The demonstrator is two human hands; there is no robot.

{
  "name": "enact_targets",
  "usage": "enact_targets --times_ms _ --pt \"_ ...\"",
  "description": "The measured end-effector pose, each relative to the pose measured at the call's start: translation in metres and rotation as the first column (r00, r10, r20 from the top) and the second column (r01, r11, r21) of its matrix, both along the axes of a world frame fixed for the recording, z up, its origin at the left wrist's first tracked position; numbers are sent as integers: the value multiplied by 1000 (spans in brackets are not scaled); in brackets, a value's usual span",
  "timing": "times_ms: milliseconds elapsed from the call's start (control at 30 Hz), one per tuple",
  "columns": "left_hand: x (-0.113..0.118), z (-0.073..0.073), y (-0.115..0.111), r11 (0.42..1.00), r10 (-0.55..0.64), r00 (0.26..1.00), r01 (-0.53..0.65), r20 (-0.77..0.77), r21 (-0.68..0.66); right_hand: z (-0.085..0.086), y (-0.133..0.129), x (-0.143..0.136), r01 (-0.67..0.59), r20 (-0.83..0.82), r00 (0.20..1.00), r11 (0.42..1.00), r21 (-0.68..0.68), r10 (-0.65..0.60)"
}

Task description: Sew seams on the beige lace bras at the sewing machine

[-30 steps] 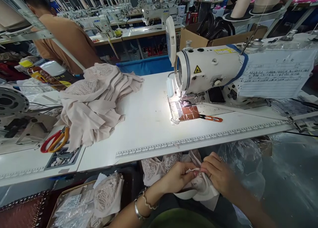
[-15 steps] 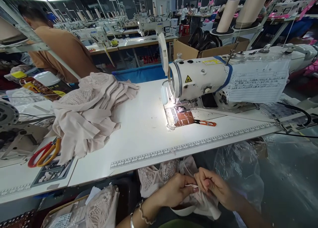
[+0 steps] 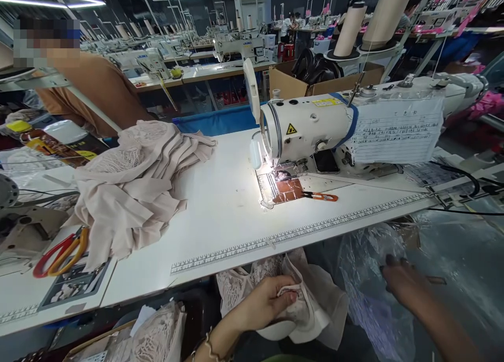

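Observation:
My left hand (image 3: 271,301) is closed on the edge of a beige bra (image 3: 315,309), pinching its fabric between thumb and fingers. The bra hangs below the table's front edge, with lace showing at the left and a smooth pale cup underneath. Away to the right, my right hand (image 3: 401,278) is over a clear plastic bag (image 3: 370,278); its fingers are smeared by motion and partly dark, so their grip cannot be made out. Whether it touches the bag is unclear.
A sewing machine (image 3: 311,125) with its lamp lit stands on the white table (image 3: 220,209). Orange thread snips (image 3: 321,196) lie beside its plate. At left are a pile of beige lace pieces (image 3: 129,188) and red-and-yellow scissors (image 3: 65,254). Bagged lace pieces (image 3: 157,333) sit lower left.
My right hand has left the bra and swung right toward the plastic bag. My left hand still grips the bra, which now hangs more spread out. The view has shifted slightly.

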State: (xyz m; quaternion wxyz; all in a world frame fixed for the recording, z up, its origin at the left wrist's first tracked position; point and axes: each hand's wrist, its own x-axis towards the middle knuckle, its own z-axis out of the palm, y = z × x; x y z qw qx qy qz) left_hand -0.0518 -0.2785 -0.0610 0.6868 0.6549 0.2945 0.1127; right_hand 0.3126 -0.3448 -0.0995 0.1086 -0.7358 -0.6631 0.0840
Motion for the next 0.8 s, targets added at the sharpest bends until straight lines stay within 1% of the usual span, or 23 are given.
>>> enact_targets --times_ms 33,67,133,167,200,233,267,300,333,400,467,500,533,567,600,633,667,700,733,767,800 --pt "3 2 0 998 -21 999 23 -33 59 3 1 -6 -16 -7 1000 1000 11 16" --pt "6 5 -1 992 -42 997 49 -63 119 8 3 -19 -52 -44 998 999 8 52" --pt "13 11 -1 967 -86 994 100 -72 233 23 7 -54 -169 -167 972 986 1 167" --pt "16 14 -1 952 -110 993 120 -51 282 32 8 -73 -280 -326 908 960 -8 263" --pt "17 17 1 939 -134 991 133 -18 317 41 10 -91 -395 -469 812 919 -5 347" --pt "17 21 3 931 -159 987 144 16 336 50 11 -105 -480 -567 719 877 14 403" --pt "15 24 6 927 -174 984 148 47 345 57 12 -116 -502 -608 677 864 31 415" --pt "12 26 10 925 -180 982 148 62 350 63 13 -123 -508 -628 650 860 58 427" --pt "9 28 14 921 -176 983 143 60 362 67 13 -127 -497 -629 647 864 81 431" --pt "3 30 19 899 -156 988 135 18 416 70 15 -129 -474 -600 668 873 113 440" --pt "3 27 18 873 -122 992 120 -28 472 69 17 -130 -477 -556 693 870 124 459" --pt "6 23 15 874 -89 995 95 -34 476 67 18 -131 -481 -530 706 867 128 470" --pt "10 20 12 890 -35 999 43 -28 453 65 19 -132 -482 -502 719 865 138 481" --pt "15 15 7 918 34 999 -24 -19 396 63 19 -133 -483 -474 732 863 148 491" --pt "20 11 3 947 110 994 -101 -10 304 61 19 -134 -484 -447 742 861 158 499" --pt "24 7 -1 968 174 985 -171 -2 185 59 20 -134 -477 -423 756 863 167 500" --pt "27 4 -4 973 223 975 -223 4 55 57 20 -134 -455 -399 776 872 181 488" --pt "30 2 -7 965 256 967 -255 11 -62 55 19 -133 -417 -373 802 884 209 467" --pt "31 1 -8 951 277 961 -272 17 -149 54 19 -131 -371 -345 829 894 250 441" --pt "31 1 -8 937 296 955 -286 24 -201 53 18 -130 -330 -312 853 897 295 417" --pt "30 1 -8 927 316 948 -302 28 -224 52 17 -129 -313 -272 870 888 338 411"
